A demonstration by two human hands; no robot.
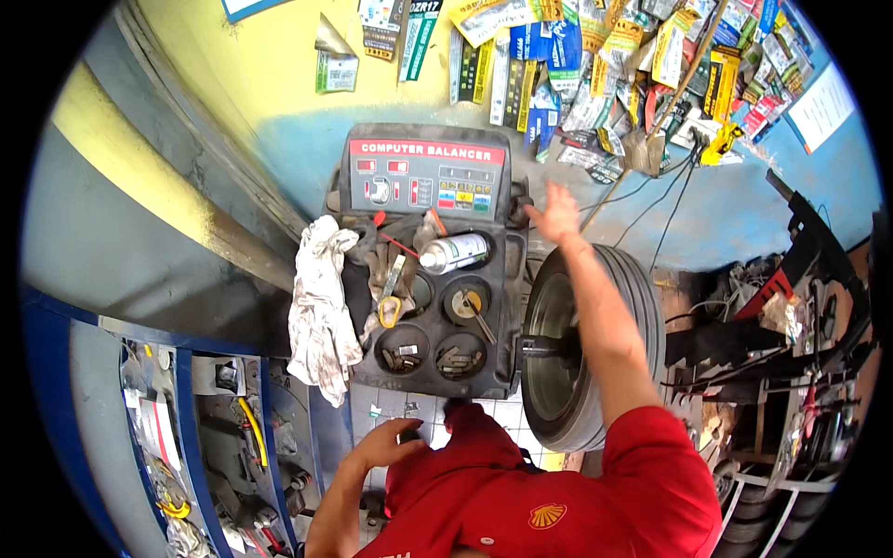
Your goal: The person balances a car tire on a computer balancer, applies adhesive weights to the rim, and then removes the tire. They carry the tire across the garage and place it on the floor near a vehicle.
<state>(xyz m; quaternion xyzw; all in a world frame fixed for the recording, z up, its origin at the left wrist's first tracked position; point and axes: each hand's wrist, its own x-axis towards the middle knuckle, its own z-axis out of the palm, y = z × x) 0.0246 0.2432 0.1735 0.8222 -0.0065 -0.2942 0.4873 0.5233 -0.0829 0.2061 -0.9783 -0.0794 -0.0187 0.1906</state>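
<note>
A black wheel balancer stands before me, with a tray top and a grey, red-topped control panel. On its right side a wheel with a black tyre sits on the shaft. My right hand is raised beyond the top of the tyre, right of the panel. Its fingers are stretched out and it holds nothing. My right forearm passes over the tyre and hides part of it. Down by my left thigh is my left hand, its fingers loosely apart with nothing visible in them.
The tray carries a spray can, yellow-handled scissors, gloves, and round cups with small metal weights. A stained white cloth drapes over its left edge. Blue shelving stands at left, a black machine arm at right.
</note>
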